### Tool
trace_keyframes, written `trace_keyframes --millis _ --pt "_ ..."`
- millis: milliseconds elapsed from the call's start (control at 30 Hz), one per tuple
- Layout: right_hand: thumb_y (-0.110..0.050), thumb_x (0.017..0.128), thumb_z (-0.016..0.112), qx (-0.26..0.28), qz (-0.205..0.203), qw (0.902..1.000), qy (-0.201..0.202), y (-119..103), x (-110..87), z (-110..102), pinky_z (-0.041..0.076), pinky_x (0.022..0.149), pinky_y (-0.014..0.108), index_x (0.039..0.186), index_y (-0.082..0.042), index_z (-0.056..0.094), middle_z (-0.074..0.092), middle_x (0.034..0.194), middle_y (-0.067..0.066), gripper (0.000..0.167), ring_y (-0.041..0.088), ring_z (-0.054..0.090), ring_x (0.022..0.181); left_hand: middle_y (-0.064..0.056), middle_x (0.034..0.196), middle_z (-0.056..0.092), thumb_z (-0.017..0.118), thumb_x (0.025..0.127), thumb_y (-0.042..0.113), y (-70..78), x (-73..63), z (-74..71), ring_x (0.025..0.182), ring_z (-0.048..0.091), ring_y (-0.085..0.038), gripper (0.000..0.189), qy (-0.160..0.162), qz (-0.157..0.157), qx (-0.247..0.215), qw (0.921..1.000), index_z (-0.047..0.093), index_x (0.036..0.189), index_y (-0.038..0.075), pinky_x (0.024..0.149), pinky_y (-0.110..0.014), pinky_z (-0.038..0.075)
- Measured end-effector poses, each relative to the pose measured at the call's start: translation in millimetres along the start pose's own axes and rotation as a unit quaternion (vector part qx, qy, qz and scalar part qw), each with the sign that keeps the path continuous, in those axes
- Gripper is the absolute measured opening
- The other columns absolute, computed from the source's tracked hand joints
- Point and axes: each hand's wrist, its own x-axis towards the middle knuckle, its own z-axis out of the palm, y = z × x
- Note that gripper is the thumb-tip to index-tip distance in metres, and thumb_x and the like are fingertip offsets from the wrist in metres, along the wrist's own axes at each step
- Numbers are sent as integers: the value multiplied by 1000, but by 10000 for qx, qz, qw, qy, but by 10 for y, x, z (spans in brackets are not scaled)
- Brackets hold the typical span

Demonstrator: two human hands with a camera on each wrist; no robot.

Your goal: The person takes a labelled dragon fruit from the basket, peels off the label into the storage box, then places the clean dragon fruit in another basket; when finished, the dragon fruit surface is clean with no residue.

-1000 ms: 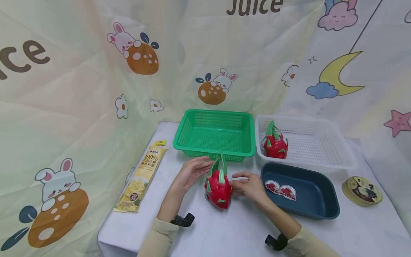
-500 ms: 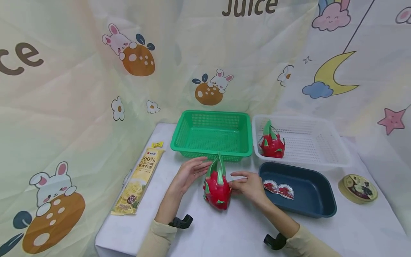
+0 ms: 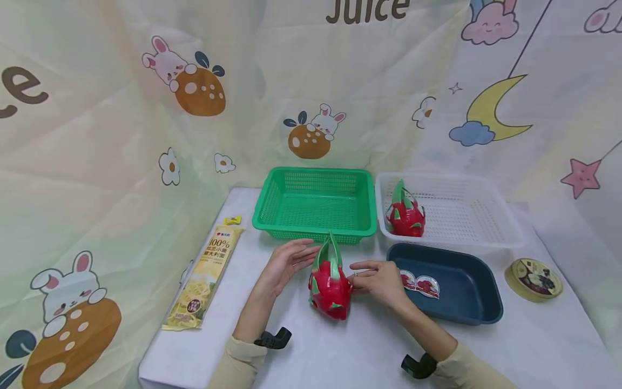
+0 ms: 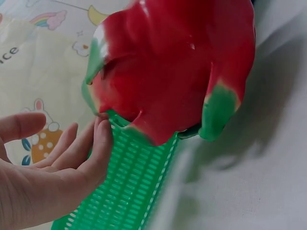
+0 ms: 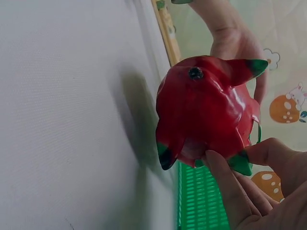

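Note:
A red toy dragon fruit with green leaf tips is between my two hands, in front of the green basket. My right hand pinches its right side; in the right wrist view the thumb and a finger meet at a green-tipped scale. My left hand is at the fruit's other side with its fingers extended. In the left wrist view those fingertips reach a scale of the fruit, and whether they press on it I cannot tell. The fruit casts a shadow on the white cloth.
Behind stand a green basket and a white basket holding another dragon fruit. A dark blue tray with two round stickers and a round tin are at right. A pasta packet and small yellow packet lie left.
The head view has shifted, so the table things sit slightly farther left in it. Both hands and the dragon fruit between them keep nearly the same pose.

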Motion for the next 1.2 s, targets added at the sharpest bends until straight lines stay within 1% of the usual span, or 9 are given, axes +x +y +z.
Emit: trace_keyframes --millis 133,267,367,467,700,800,967,1133,1200 --pt "-11 90 83 10 53 10000 10 -19 -18 -26 63 85 43 122 4 73 79 101 18 37 31 79 89 -23 141 63 50 109 17 15 -12 13 134 57 -42 46 -28 43 -68 10000 48 147 -8 114 -50 45" --pt "-17 89 85 -60 134 9999 1 -31 -59 -70 63 84 38 123 3 73 79 102 17 41 30 79 89 -24 140 63 50 108 15 11 -13 34 132 60 -40 45 -95 103 -152 9998 48 147 -8 114 -50 45" --pt "-16 90 84 -91 148 9998 -36 -23 -104 -111 63 83 38 125 4 72 79 102 17 42 31 78 90 -25 139 63 50 109 15 7 -16 56 131 61 -39 47 -177 137 -157 9996 45 148 -11 114 -50 45" --pt "-14 91 82 -99 133 9998 -87 -18 -143 -145 63 84 42 127 6 70 79 102 17 42 31 78 90 -25 138 64 50 109 15 7 -28 71 130 61 -39 46 -223 151 -125 9996 46 147 -11 113 -49 46" --pt "-14 92 80 -51 71 9999 -57 -80 -189 -262 63 84 42 130 6 68 78 105 20 44 32 78 90 -26 140 62 49 109 16 7 -33 77 133 56 -47 49 -343 280 -170 9989 43 148 -12 111 -50 48" --pt "-15 92 81 -69 49 10000 7 -144 -192 -341 63 85 43 131 6 68 78 107 20 46 32 78 89 -24 139 64 50 109 17 24 -23 88 132 58 -45 47 -250 253 -220 9991 45 147 -9 111 -49 49" --pt "-17 93 80 -76 -31 9999 123 -251 -184 -503 63 85 41 128 6 69 78 107 18 44 33 78 89 -22 139 64 50 109 18 34 0 105 132 59 -43 42 -16 140 -371 9992 50 146 -3 110 -48 50" --pt "-21 96 78 -63 -135 9998 149 -372 -186 -710 62 86 37 130 6 68 78 109 15 45 32 78 90 -24 141 62 48 110 18 27 26 132 135 55 -47 42 -36 76 -443 9990 49 146 -4 110 -48 50" --pt "-24 97 76 -90 -210 9996 168 -437 -188 -802 62 86 35 132 7 67 79 110 12 47 30 79 91 -24 141 62 47 110 17 27 38 151 133 58 -44 42 -34 74 -464 9989 48 147 -5 109 -48 50"
